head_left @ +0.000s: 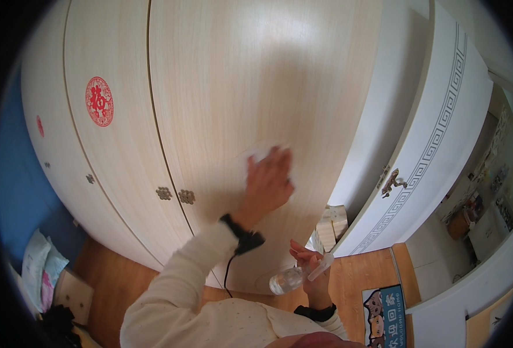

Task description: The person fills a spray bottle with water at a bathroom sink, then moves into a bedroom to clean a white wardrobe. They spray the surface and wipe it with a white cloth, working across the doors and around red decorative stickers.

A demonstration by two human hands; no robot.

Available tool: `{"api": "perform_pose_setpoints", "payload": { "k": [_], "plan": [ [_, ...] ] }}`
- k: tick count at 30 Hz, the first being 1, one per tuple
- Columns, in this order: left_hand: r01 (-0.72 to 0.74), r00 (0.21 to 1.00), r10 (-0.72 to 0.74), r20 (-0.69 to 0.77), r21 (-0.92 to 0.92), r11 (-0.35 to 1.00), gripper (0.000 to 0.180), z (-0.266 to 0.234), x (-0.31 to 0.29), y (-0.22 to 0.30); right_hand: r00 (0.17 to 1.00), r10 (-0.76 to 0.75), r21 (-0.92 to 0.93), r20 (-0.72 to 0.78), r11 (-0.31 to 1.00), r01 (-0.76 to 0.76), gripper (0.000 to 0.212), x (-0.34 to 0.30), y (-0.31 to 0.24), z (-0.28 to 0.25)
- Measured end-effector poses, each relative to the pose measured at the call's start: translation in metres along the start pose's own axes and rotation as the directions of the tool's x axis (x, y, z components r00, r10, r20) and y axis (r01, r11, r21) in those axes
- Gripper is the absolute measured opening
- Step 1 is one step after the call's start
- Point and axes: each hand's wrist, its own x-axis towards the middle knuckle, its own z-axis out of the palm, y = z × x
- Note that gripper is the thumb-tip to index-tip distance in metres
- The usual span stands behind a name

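My left hand, slightly blurred, presses a white cloth against the pale wood-grain wardrobe door. Most of the cloth is hidden under the palm; only its edges show around the fingers. Lower and to the right, my right hand holds a clear spray bottle with a whitish top, tilted on its side. Some of that hand's fingers stick out past the bottle. Black bands circle both wrists, and a dark cable hangs from the left one.
Metal flower-shaped handles and a round red paper-cut decoration are on the wardrobe doors. To the right stands an open white room door with a lever handle. A box sits behind the wardrobe edge. A patterned mat lies on the wood floor.
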Motion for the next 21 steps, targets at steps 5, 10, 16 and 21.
{"api": "perform_pose_setpoints", "payload": {
  "k": [5, 10, 16, 21],
  "plan": [
    [-0.366, 0.909, 0.375, -0.18, 0.081, 0.927, 0.064, -0.036, 0.191, 0.004, 0.999, -0.017, 0.008, -0.051, 1.0, 0.018, 0.034, -0.002, 0.001, 0.0],
    [0.088, 0.988, -0.072, -0.135, 0.115, 0.989, 0.061, -0.094, 0.275, -0.087, 0.996, -0.034, -0.05, -0.08, 0.998, 0.03, 0.037, -0.002, 0.004, 0.001],
    [0.341, 0.872, -0.243, -0.425, 0.172, 0.924, 0.076, -0.066, 0.095, -0.155, 0.997, -0.01, -0.067, -0.082, 0.998, 0.004, 0.037, -0.009, -0.001, 0.001],
    [0.432, 0.878, -0.469, 0.1, 0.26, 0.864, 0.062, -0.012, -0.015, -0.035, 1.0, -0.016, -0.045, -0.023, 0.999, 0.015, 0.036, -0.011, -0.003, 0.004]
  ]
}}
